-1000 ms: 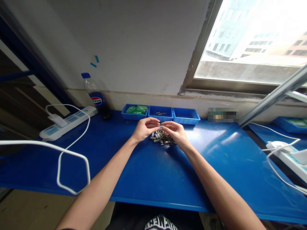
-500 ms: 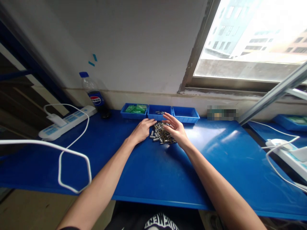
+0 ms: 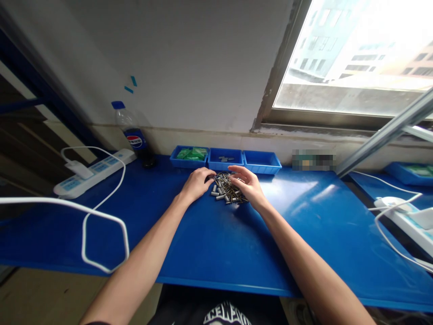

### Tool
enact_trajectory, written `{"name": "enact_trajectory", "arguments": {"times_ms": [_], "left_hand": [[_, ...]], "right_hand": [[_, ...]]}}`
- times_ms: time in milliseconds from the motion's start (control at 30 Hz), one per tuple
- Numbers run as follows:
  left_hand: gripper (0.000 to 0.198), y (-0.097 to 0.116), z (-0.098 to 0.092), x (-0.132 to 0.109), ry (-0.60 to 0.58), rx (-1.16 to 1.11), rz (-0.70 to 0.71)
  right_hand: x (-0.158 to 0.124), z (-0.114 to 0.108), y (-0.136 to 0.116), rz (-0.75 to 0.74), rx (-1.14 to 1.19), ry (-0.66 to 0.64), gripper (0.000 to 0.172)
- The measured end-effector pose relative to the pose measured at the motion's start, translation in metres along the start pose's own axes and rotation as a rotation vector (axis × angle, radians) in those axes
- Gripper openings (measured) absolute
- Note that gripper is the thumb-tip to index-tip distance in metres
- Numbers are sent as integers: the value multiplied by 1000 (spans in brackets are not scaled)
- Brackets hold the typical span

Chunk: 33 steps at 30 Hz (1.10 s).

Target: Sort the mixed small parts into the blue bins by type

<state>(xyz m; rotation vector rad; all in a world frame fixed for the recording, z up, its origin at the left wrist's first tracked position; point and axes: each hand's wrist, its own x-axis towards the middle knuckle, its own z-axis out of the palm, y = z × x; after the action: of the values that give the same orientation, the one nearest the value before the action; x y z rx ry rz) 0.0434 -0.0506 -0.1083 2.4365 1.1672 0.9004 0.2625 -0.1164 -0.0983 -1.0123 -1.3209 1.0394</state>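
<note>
A pile of small metal parts, some silvery cylinders and some brassy pins, lies on the blue table. At its left edge is my left hand, fingers curved with a gap between thumb and index finger; nothing shows in it. My right hand hovers over the right side of the pile, thumb and fingers apart, holding nothing visible. Behind the pile stand three blue bins: the left bin has green packets, the middle bin a few silvery cylinders, and the right bin shows a bare inside.
A cola bottle and a white power strip stand at the left, with a white cable looping over the table. At the right are a metal strut, another blue bin and a second power strip.
A small part that was in the air by my right fingertips over the middle bin now rests inside it. My right hand has lowered slightly; my left fingers have curled and drawn back left.
</note>
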Motion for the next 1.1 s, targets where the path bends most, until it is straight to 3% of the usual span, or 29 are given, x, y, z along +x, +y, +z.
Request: {"name": "enact_trajectory", "arguments": {"times_ms": [233,400,600,900,1100], "left_hand": [[25,-1,2,1,18,-100,7],[29,-2,6,2,2,-216,-78],[28,0,7,1,58,-196,-62],[18,10,9,1,160,-296,-168],[14,13,10,2,234,-306,-130]], "right_hand": [[0,-1,0,-1,-9,1,38],[0,-1,0,-1,-11,-1,37],[0,-1,1,-12,-12,1,35],[0,-2,1,-9,-31,11,34],[1,0,0,-23,-37,35,33]]}}
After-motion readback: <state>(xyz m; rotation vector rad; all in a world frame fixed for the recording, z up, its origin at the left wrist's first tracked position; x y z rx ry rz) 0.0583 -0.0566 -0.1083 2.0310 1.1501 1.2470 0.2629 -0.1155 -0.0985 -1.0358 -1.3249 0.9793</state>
